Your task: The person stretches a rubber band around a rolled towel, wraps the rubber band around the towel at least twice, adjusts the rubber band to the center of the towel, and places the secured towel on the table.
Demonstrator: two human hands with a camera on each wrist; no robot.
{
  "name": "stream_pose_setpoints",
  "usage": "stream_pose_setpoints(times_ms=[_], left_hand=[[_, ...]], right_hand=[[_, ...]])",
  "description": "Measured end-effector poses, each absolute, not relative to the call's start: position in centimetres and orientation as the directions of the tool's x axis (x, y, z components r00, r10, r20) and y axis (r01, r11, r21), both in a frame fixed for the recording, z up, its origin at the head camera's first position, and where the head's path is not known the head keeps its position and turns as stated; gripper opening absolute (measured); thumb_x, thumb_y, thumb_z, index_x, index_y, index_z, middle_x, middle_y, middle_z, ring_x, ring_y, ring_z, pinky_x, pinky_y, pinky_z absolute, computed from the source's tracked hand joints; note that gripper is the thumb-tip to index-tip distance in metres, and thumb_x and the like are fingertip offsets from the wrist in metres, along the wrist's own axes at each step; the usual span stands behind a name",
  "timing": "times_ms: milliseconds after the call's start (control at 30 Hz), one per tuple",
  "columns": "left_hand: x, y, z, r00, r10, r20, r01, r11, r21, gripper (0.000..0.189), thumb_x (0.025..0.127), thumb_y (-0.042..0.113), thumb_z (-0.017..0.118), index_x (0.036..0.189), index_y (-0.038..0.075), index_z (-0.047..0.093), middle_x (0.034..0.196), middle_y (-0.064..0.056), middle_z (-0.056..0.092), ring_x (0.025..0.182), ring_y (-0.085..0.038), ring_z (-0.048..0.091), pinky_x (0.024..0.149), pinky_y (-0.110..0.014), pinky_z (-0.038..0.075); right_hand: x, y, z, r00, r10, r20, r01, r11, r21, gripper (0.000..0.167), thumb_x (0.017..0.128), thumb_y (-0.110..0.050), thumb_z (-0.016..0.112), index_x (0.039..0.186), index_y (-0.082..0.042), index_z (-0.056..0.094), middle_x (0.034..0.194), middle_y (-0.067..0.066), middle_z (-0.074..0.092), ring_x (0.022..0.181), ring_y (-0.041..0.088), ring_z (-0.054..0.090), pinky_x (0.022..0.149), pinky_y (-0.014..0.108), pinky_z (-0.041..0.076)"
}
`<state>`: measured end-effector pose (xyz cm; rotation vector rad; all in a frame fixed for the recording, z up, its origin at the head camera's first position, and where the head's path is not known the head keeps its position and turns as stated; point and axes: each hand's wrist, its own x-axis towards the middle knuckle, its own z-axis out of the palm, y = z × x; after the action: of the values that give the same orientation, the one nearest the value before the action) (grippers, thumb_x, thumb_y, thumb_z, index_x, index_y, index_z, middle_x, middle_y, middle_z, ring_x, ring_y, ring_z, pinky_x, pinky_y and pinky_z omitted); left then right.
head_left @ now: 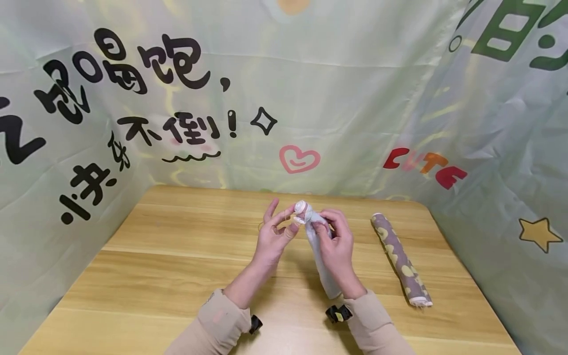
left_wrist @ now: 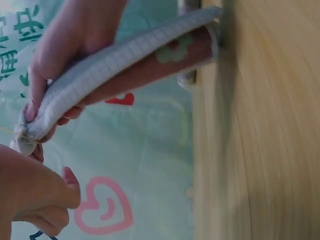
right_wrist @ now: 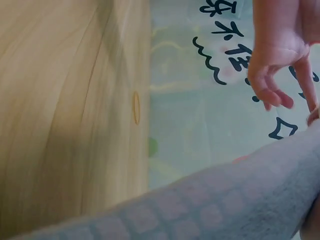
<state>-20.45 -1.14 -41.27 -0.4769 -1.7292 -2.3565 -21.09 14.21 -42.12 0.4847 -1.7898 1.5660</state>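
My right hand (head_left: 337, 241) grips a long rolled cloth (head_left: 326, 283), pale blue-white in the head view. In the left wrist view, the cloth (left_wrist: 120, 57) also shows a brown side with a green flower. Its upper end is bunched into a small knob, with a thin yellowish rubber band (left_wrist: 20, 135) around the neck below. At that neck is my left hand (head_left: 272, 241), thumb and index finger near the knob, other fingers spread away. The band seems caught on those fingertips, though it shows only faintly. The cloth's lower end hangs toward the table.
A second rolled cloth (head_left: 401, 261), purple with yellow flowers, lies on the right of the wooden table (head_left: 177, 276). One loose rubber band (right_wrist: 136, 107) lies on the tabletop near its far edge. Printed fabric curtains (head_left: 355, 98) stand behind and along both sides.
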Motion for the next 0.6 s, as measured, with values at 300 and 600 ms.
stream_pose_setpoints(times_ms=[300,600], left_hand=[[-19.5,-0.1,-41.4,-0.723,0.075,0.687,0.684,-0.064,0.727,0.064,0.098,0.054,0.057,0.129,0.0,0.07,0.156,-0.012,0.032,0.11,-0.023,0.042,0.09,-0.03,0.042],[-21.9,-1.3,-42.5,-0.249,0.164,0.955,0.925,0.333,0.184,0.042,0.103,0.041,0.053,0.102,0.012,0.083,0.119,-0.014,0.052,0.104,-0.027,0.051,0.085,-0.043,0.032]], right_hand=[[-20.7,14.3,-41.2,-0.793,0.197,0.577,-0.546,0.189,-0.816,0.011,0.095,0.002,0.072,0.106,0.002,0.071,0.108,0.015,0.072,0.091,0.012,0.065,0.075,0.015,0.053],[-20.8,14.3,-41.6,-0.767,0.115,0.631,-0.587,0.268,-0.763,0.014,0.089,0.009,0.075,0.1,0.002,0.07,0.109,0.018,0.074,0.095,0.015,0.067,0.078,0.014,0.052]])
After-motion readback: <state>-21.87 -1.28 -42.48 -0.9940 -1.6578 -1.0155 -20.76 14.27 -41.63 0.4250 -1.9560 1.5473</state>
